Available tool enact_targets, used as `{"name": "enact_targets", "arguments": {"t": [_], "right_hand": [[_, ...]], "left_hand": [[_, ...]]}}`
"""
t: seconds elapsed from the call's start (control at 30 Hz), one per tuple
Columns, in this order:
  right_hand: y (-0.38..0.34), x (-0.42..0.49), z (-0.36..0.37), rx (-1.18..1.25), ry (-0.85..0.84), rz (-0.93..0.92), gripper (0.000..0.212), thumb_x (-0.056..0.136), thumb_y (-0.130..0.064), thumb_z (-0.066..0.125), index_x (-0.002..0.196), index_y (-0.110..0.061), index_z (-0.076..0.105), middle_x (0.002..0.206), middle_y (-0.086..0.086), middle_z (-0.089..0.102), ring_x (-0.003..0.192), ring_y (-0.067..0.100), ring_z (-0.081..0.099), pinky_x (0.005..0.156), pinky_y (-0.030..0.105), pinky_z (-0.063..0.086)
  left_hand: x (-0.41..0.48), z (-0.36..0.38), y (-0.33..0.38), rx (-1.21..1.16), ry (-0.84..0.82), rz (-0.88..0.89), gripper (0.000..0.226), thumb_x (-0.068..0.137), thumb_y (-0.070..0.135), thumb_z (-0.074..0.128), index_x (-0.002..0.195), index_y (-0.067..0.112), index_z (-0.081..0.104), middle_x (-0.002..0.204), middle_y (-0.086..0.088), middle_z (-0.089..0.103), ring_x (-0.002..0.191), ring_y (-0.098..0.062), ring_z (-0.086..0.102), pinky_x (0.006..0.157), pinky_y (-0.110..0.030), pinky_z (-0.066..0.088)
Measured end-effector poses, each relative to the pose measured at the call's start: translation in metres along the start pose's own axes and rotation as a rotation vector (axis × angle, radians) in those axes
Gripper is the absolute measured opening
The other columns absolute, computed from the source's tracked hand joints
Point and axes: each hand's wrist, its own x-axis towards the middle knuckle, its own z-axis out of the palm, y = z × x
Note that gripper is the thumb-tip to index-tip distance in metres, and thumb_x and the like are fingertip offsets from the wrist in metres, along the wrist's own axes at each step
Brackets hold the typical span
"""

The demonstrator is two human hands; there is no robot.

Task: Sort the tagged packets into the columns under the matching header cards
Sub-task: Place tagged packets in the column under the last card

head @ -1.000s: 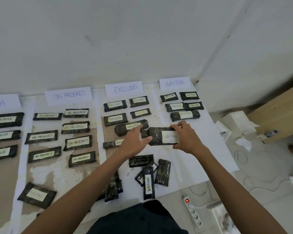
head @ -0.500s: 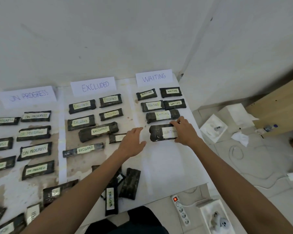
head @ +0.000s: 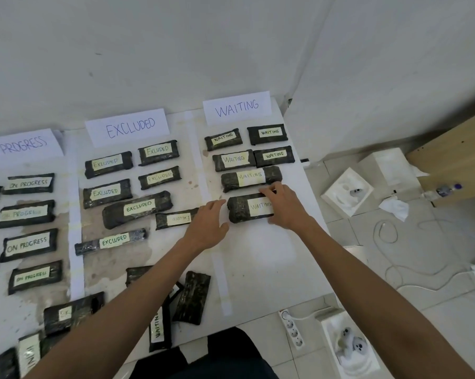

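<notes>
A dark packet tagged WAITING (head: 244,210) lies on the white sheet, lowest in the column under the WAITING header card (head: 237,107). My right hand (head: 285,206) rests on its right end, fingers over the top edge and thumb below. My left hand (head: 207,225) is flat and open just left of the packet, fingertips near its left end. Several WAITING packets (head: 250,178) sit above it. The EXCLUDED header card (head: 127,127) tops a column of EXCLUDED packets (head: 138,209). Unsorted packets (head: 192,300) lie near me, partly hidden by my left arm.
An ON PROGRESS header card (head: 23,145) and its packets (head: 28,243) fill the left. A power strip (head: 293,330), white foam trays (head: 347,191), cables (head: 386,233) and a wooden board (head: 455,160) lie on the tiled floor at right. The wall stands close behind the cards.
The WAITING packet was carried right and set down under the WAITING column. My left hand has let go of it and opened; my right hand stays on it.
</notes>
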Motion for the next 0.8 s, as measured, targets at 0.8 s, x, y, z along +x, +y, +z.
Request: {"name": "enact_targets", "arguments": {"t": [0.8], "right_hand": [[-0.15,-0.085,0.051,0.107,-0.133,-0.268,0.066,0.08,-0.029,0.071,0.139,-0.02,0.04,0.133,0.007,0.043,0.114,0.026,0.047,0.092,0.036,0.045]], "left_hand": [[-0.137,0.02,-0.086,0.004,0.138,0.041,0.044,0.088,0.018,0.056,0.131,0.012,0.05,0.132,-0.01,0.051,0.124,-0.028,0.042,0.103,-0.037,0.038]]}}
